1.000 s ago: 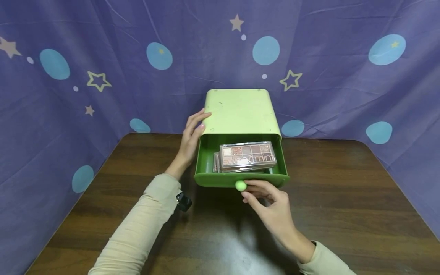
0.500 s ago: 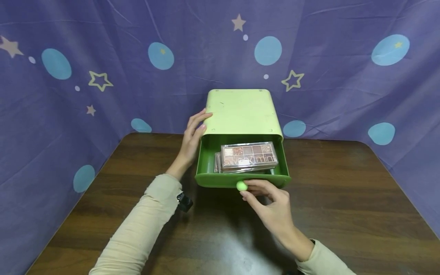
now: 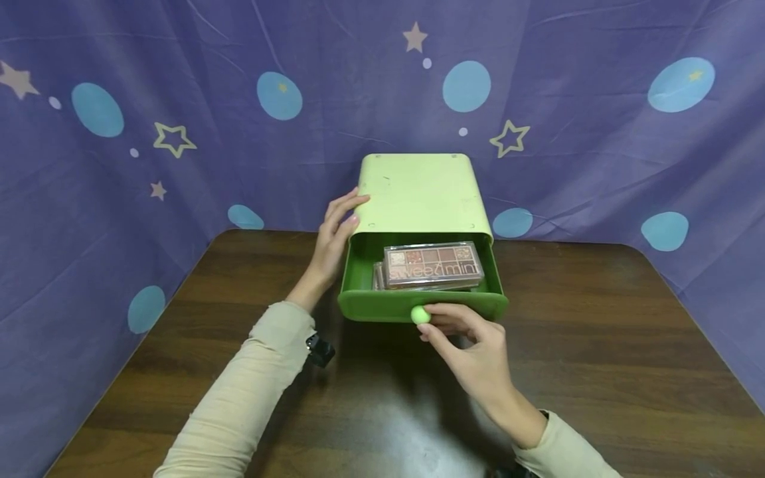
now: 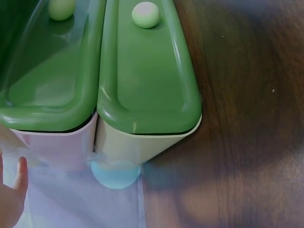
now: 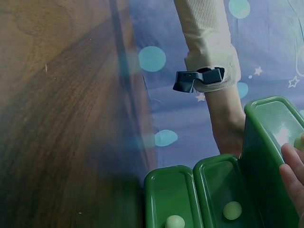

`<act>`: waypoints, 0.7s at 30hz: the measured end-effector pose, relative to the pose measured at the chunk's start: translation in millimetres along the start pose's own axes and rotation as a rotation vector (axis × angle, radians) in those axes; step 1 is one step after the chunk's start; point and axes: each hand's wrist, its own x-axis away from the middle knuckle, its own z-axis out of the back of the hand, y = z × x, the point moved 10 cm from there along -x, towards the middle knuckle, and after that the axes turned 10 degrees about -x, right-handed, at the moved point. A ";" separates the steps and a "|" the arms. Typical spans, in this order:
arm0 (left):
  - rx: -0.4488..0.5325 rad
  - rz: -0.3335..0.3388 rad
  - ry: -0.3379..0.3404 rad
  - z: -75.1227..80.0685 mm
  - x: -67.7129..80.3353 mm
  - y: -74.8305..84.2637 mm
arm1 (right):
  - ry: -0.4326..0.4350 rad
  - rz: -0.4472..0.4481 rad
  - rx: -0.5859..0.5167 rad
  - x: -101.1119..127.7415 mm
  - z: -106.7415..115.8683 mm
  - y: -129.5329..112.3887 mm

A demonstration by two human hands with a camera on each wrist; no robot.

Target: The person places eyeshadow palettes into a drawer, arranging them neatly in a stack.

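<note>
At the desk's [image 3: 597, 332] far edge, the top drawer [image 3: 421, 307] of the green cabinet [image 3: 418, 192], pinched at its knob [image 3: 420, 315] by right-hand [image 3: 472, 355] fingers, is found pushed slightly inward versus earlier, palettes [image 3: 431, 265] inside, left hand [image 3: 335, 239] laid flat against the casing.

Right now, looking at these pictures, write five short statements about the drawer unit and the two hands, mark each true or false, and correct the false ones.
1. The top drawer stands partly open. True.
2. The right hand has its fingers at the pale knob. True.
3. The open drawer is empty. False: it holds eyeshadow palettes.
4. The left hand lies flat on the table. False: it rests against the side of the light green cabinet.
5. The table is white. False: it is dark wood.
</note>
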 end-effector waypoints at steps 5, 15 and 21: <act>-0.013 0.006 -0.024 1.3 -2.7 -7.5 | 0.006 -0.006 0.012 -1.9 0.4 1.3; -0.039 0.013 -0.067 3.5 -8.9 -35.9 | 0.038 -0.056 0.077 -8.0 2.9 6.4; -0.023 0.015 -0.081 2.7 -10.3 -33.7 | 0.058 -0.114 0.035 -13.9 4.1 16.2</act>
